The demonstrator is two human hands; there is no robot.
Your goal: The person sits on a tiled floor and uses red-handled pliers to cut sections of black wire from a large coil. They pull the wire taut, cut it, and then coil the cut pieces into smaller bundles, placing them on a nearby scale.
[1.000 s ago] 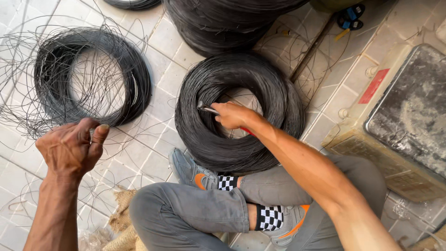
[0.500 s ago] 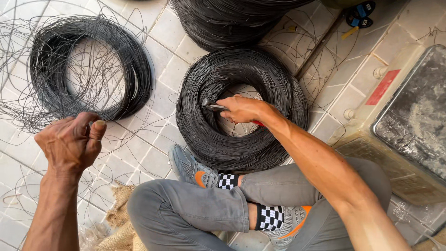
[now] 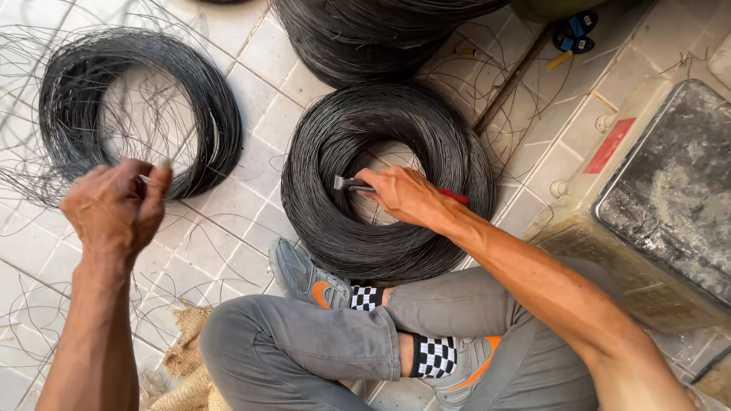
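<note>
Tiles (image 3: 263,49) of pale, square-set floor lay under everything, strewn with loose wire strands, and a scrap of burlap (image 3: 186,365) sat by the person's bent knee. A weathered metal-topped box (image 3: 670,190) stood beyond the right forearm.

The right hand (image 3: 407,196) was clenched around red-handled pliers (image 3: 358,185), whose steel head poked out past the fingertips over the hollow of the middle wire coil (image 3: 384,179). The left hand (image 3: 114,205) was raised and pinched shut on a thin wire end (image 3: 145,180), with the looser left coil (image 3: 137,114) just beyond its fingers. Larger stacked coils (image 3: 365,34) lay well past both hands.

Compared with half a second before, the left hand had lifted slightly and its grip had tightened; the right hand and pliers sat in the same spot.
</note>
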